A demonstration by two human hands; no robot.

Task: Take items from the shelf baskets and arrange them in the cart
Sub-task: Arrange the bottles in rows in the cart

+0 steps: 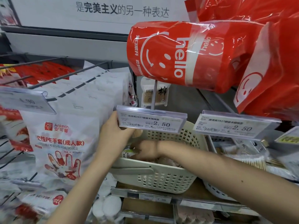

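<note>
Cream plastic makes the basket [155, 177], which sits on the shelf with little holes in its sides. Both bare arms reach in from about 6 o'clock. The right hand [145, 149] is down inside the basket with its fingers curled on a small packet [127, 152] with a green and white end, at 9 o'clock in the basket. The left hand [116, 128] is higher, at 10 o'clock from the basket, and its fingers go behind a clear price tag [152, 122] that says 2.50, so I cannot tell if it holds anything. A white bag of gloves [61, 143] hangs at 9 o'clock. Farther back, at 1 o'clock, a big red hello bag [186, 55] hangs over everything.
</note>
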